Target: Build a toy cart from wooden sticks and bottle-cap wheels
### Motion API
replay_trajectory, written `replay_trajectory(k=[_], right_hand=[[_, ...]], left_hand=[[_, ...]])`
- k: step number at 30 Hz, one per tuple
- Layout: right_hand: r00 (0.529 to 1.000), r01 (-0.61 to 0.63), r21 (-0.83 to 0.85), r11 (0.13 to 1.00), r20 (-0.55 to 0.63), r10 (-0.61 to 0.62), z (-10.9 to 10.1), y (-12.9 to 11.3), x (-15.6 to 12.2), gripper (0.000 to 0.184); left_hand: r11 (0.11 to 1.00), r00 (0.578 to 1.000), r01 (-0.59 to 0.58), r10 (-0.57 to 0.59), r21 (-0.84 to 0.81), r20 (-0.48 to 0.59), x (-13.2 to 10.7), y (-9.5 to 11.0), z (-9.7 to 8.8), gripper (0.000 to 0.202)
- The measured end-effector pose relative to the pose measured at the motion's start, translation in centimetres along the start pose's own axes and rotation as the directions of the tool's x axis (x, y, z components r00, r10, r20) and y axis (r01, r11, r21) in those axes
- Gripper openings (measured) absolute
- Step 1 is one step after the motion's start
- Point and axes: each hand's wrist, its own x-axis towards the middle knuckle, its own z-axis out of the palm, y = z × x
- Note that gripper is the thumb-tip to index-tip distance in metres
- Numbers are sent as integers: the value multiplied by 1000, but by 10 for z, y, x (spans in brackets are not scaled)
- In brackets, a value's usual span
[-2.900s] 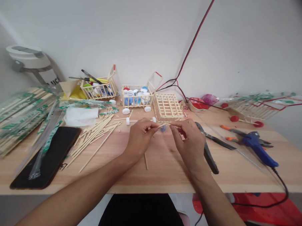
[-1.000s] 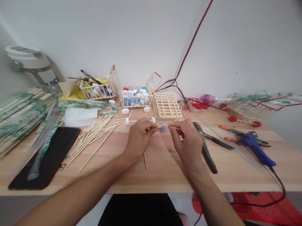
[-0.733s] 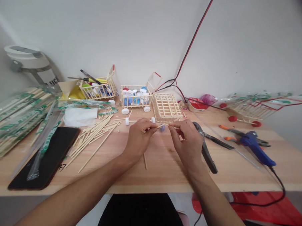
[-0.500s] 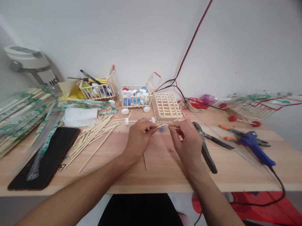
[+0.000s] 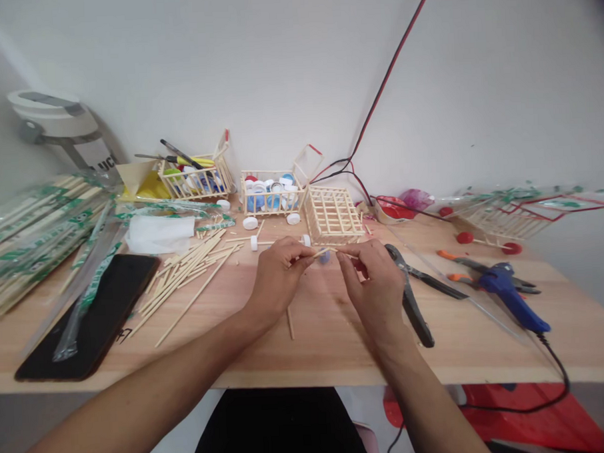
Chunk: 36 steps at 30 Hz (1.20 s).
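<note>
While L hand (image 5: 284, 271) pinches thin wood (image 5: 324, 252), R hand (image 5: 376, 270) pinches other end — hands apart; slatted frame (image 5: 335, 217) nr both.

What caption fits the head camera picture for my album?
Left hand and right hand pinch thin wooden sticks over a table, with little stick carts beyond them.

My wooden tabletop (image 5: 318, 359)'s pretty crowded ngl: bagged sticks (image 5: 47, 241) and my black smartphone (image 5: 119, 294) on the left, a messy pile of loose sticks (image 5: 184, 275) beside it, a wheeled stick cart (image 5: 274, 214) and lattice crate (image 5: 334, 215) further back, blue glue gun (image 5: 515, 300) over right.
</note>
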Motion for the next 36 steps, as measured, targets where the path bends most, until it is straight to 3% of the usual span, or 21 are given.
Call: replay_trajectory(k=[36], right_hand=[[1000,-14,-17,1000,6,14,-1,0,0,11]], left_hand=[[1000,1000,-13,13,20,-1,0,-1,1,13]])
